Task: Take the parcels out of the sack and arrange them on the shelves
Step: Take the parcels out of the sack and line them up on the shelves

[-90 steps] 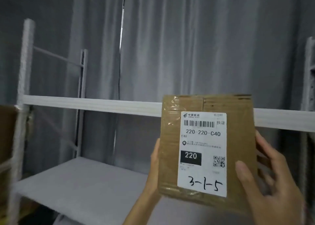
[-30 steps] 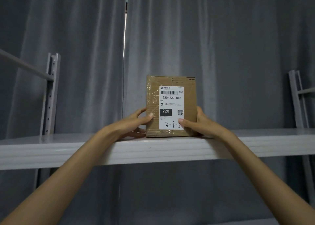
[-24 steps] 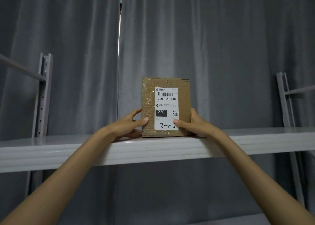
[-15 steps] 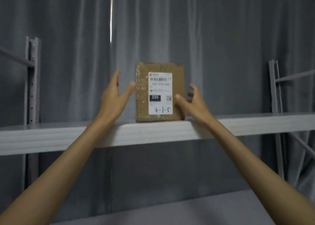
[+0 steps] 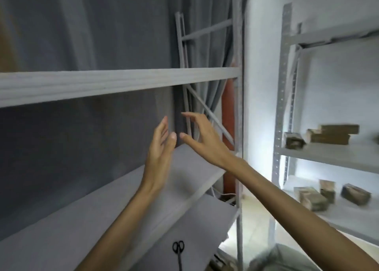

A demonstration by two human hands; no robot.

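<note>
Head view is showing both hands raised empty in front of the grey shelving unit point(image 5: 123, 82): the left hand point(image 5: 161, 147) and the right hand point(image 5: 205, 141) are hanging with fingers spread and gripping nothing, probably because they are between parcels. Below them, black scissors point(image 5: 178, 250) are lying on a lower shelf point(image 5: 196, 225). Right of the unit, a second rack point(image 5: 328, 158) is carrying several brown parcels point(image 5: 332, 136) on two levels. A grey sack point(image 5: 287, 258), probably the source, is sitting at the unit's foot; its contents cannot be told.
</note>
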